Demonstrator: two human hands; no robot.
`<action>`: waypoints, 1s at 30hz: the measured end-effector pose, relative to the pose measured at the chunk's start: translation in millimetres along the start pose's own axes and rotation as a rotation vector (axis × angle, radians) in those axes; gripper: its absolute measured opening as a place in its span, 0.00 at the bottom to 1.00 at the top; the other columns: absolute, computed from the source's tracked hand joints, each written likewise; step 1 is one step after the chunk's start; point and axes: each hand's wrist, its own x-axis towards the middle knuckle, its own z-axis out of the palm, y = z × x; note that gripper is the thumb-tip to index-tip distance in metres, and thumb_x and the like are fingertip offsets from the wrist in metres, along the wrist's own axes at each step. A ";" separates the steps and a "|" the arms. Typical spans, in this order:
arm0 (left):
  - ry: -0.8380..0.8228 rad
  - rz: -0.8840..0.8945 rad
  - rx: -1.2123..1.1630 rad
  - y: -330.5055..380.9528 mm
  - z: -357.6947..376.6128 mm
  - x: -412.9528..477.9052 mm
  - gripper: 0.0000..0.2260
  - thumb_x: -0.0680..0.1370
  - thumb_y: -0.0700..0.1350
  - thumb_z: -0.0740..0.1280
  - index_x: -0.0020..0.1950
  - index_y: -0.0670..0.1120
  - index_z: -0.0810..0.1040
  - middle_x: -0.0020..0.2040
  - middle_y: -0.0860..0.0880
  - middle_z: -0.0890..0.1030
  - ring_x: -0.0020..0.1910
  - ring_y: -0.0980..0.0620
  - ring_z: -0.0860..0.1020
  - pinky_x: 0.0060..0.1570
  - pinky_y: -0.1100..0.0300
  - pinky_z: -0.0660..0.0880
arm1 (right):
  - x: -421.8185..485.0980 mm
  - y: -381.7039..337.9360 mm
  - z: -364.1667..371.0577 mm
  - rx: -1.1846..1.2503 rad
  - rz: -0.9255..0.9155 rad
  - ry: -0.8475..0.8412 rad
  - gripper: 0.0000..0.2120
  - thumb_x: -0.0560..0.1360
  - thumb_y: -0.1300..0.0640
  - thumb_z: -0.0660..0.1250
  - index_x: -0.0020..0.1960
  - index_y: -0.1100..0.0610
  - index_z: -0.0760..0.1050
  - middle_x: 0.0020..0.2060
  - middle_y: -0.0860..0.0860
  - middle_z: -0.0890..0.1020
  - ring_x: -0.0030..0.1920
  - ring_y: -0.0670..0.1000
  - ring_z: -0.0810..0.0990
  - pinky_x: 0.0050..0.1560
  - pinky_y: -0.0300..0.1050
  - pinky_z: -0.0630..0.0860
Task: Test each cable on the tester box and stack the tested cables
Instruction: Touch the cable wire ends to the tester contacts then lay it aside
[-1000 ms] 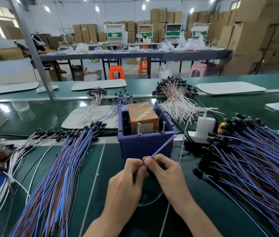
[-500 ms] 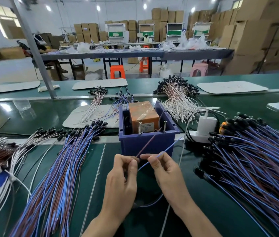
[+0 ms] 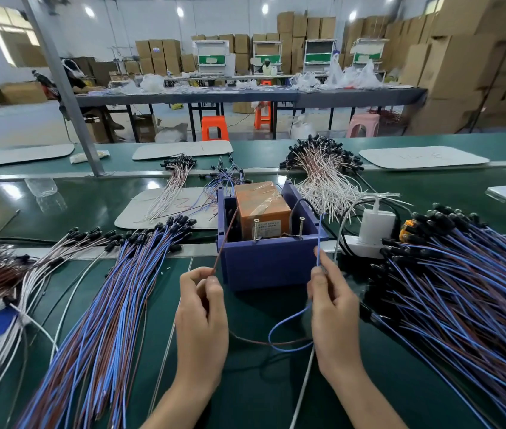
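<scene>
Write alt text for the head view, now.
The left hand pinches a brown lead and the right hand a blue lead before the blue tester box. A left cable pile and right cable pile flank it on the green bench.

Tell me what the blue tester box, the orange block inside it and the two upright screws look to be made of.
The tester box is probably moulded plastic: matte blue-purple, with thick, even walls. The orange block is wrapped in glossy clear tape, going by the wrinkled highlights; what lies beneath cannot be told. The screws look like bare metal: silvery, threaded shafts.
</scene>
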 end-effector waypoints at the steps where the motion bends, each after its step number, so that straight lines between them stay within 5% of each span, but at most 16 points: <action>1: -0.001 0.003 0.003 0.1 0.1 -0.2 0.07 0.84 0.49 0.58 0.49 0.61 0.69 0.29 0.57 0.70 0.26 0.57 0.65 0.28 0.57 0.65 | -1.5 -0.4 0.7 -0.019 -0.015 0.002 0.17 0.85 0.54 0.60 0.62 0.31 0.75 0.32 0.40 0.70 0.33 0.44 0.66 0.34 0.33 0.68; 3: -0.001 0.001 0.011 0.1 0.4 -0.2 0.07 0.84 0.51 0.58 0.48 0.62 0.69 0.28 0.57 0.70 0.26 0.57 0.64 0.28 0.60 0.64 | -3.7 -0.7 1.4 -0.050 -0.033 0.016 0.16 0.84 0.53 0.60 0.60 0.30 0.75 0.34 0.37 0.72 0.35 0.42 0.68 0.38 0.34 0.70; 11: -0.045 -0.025 0.022 2.1 -0.6 0.9 0.12 0.84 0.45 0.59 0.48 0.64 0.69 0.26 0.55 0.70 0.24 0.56 0.64 0.24 0.58 0.62 | -7.8 -1.2 0.6 -0.056 -0.017 0.063 0.18 0.83 0.58 0.60 0.57 0.33 0.75 0.25 0.42 0.66 0.25 0.44 0.61 0.24 0.38 0.63; 30: -0.093 -0.038 0.089 -3.8 0.7 1.6 0.10 0.79 0.39 0.62 0.47 0.56 0.71 0.22 0.54 0.67 0.22 0.56 0.62 0.23 0.64 0.59 | -11.4 -4.1 1.0 -0.088 -0.013 -0.008 0.23 0.81 0.61 0.62 0.56 0.30 0.75 0.23 0.42 0.66 0.24 0.43 0.60 0.23 0.37 0.61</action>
